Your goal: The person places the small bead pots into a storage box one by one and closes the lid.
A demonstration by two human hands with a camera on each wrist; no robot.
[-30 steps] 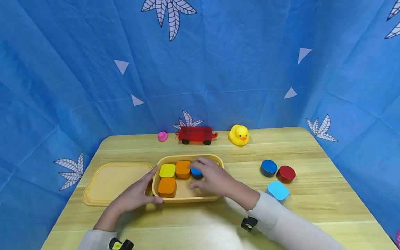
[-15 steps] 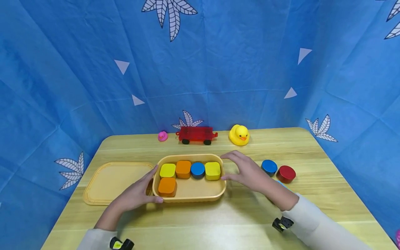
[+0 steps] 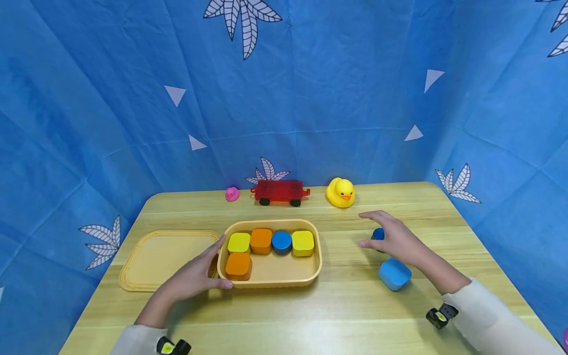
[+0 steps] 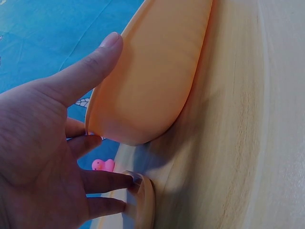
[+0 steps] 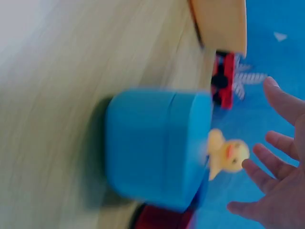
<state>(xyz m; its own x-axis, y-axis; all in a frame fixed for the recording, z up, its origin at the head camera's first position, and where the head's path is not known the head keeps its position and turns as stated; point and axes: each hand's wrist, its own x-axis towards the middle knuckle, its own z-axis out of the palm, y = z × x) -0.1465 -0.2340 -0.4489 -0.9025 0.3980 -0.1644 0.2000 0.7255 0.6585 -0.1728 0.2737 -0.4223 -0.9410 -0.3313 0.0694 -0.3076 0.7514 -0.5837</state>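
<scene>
My left hand (image 3: 197,273) holds the left end of an oblong tan plastic box (image 3: 275,283), its thumb along the front wall and fingers at the left rim. Inside the box are a small yellow block (image 3: 239,242), two orange blocks (image 3: 261,240), a round blue block (image 3: 281,242) and a larger yellow block (image 3: 303,243). My right hand (image 3: 399,239) reaches over the right side of the table, fingers spread, holding nothing. It partly covers a round blue block (image 3: 378,233). Just below it sits a light blue block (image 3: 394,273). A dark red block (image 5: 162,218) shows in the right wrist view.
A flat tan lid (image 3: 164,259) lies left of the box. Along the back edge stand a pink duck (image 3: 232,194), a red toy wagon (image 3: 279,191) and a yellow duck (image 3: 340,192). Blue cloth (image 3: 346,88) hangs behind the wooden table (image 3: 284,320).
My right hand has left the blocks inside the box and moved right to the loose blocks, now covering the red one in the head view. My left hand has stayed on the box.
</scene>
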